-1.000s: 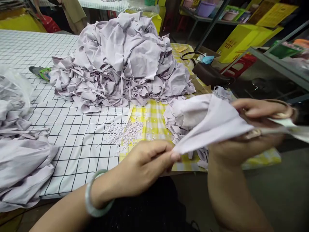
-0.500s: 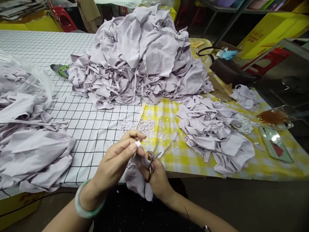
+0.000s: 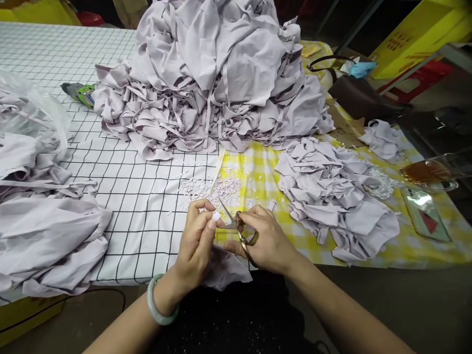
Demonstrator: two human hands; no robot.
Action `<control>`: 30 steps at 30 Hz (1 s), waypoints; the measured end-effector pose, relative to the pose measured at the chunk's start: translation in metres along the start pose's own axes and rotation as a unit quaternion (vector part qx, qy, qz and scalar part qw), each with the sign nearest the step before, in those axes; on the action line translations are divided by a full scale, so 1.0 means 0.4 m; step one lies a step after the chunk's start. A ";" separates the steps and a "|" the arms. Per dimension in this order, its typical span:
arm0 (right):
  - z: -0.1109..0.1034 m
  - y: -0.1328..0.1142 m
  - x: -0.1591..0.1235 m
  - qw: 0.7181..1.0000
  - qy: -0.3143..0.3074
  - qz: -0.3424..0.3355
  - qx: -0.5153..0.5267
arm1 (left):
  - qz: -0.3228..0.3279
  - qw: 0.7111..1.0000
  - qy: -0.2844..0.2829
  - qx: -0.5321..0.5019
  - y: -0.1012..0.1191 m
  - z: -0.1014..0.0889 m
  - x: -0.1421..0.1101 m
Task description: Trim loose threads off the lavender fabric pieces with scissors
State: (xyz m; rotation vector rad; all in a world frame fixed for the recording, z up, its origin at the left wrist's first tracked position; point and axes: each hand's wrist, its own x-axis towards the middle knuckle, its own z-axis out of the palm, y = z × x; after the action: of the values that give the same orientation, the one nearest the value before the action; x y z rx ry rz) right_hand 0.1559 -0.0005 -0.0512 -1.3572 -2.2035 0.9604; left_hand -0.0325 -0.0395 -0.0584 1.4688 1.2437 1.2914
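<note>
Between thumb and fingers, my left hand (image 3: 195, 243) pinches a small white tag (image 3: 216, 216). A pale lilac cloth piece (image 3: 226, 269) hangs below that hand, over the table's front edge. My right hand (image 3: 267, 238) has its fingers in the handles of a pair of scissors (image 3: 241, 230). The scissors' blades are spread and point left, close beside the tag. Just beyond the hands lies a scatter of tiny cut scraps (image 3: 224, 189) across the seam of the two table covers.
A large heap of lilac cloth (image 3: 221, 73) rises at the back. Smaller piles lie at right (image 3: 335, 196) and left (image 3: 51, 236), the left one beside clear plastic (image 3: 51, 108). A phone (image 3: 426, 214), a cup of brown liquid (image 3: 427, 172) and a dark bag (image 3: 357, 96) are at right.
My right hand has risen from beside the hanging cloth, bringing the spread scissors up to the tag. My left hand still pinches the tag. The view has tilted downward a little.
</note>
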 end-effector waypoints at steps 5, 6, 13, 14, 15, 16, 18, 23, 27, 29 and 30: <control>0.012 0.003 -0.003 1.000 -0.003 -0.007 -0.004 | 0.023 1.000 -0.012 0.012 -0.012 0.007 0.004; 0.013 0.005 -0.002 1.000 0.001 -0.010 -0.006 | 0.026 0.999 -0.014 0.013 -0.014 0.007 0.005; 0.012 0.006 0.007 1.000 0.013 -0.016 -0.014 | 0.039 0.998 -0.024 0.031 -0.020 0.009 0.010; 0.013 0.005 0.008 1.000 0.015 -0.017 -0.011 | 0.041 0.998 -0.026 0.034 -0.020 0.010 0.011; 0.013 0.004 0.008 1.000 0.017 -0.019 -0.007 | 0.045 0.998 -0.028 0.036 -0.019 0.011 0.011; 0.014 0.003 0.008 1.000 0.019 -0.020 -0.003 | 0.048 0.998 -0.030 0.039 -0.019 0.013 0.010; 0.016 0.002 0.008 1.000 0.022 -0.022 0.005 | 0.052 0.997 -0.033 0.047 -0.019 0.017 0.010; 0.019 -0.001 0.006 0.999 0.031 -0.020 0.017 | 0.058 0.996 -0.038 0.059 -0.024 0.025 0.009; 0.021 0.004 0.005 0.999 0.031 -0.017 0.005 | 0.069 0.994 -0.036 0.071 -0.026 0.028 0.012; 0.024 0.011 0.004 0.999 0.031 -0.014 -0.004 | 0.070 0.994 -0.040 0.077 -0.025 0.029 0.016; 0.025 0.015 0.003 0.999 0.032 -0.011 -0.008 | 0.072 0.993 -0.043 0.079 -0.025 0.030 0.018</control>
State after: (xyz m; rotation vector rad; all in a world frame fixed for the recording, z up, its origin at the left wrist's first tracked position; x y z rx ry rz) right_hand 0.1528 -0.0012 -0.0625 -1.3486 -2.1795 0.8804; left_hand -0.0223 -0.0301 -0.0686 1.7360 1.2242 1.2306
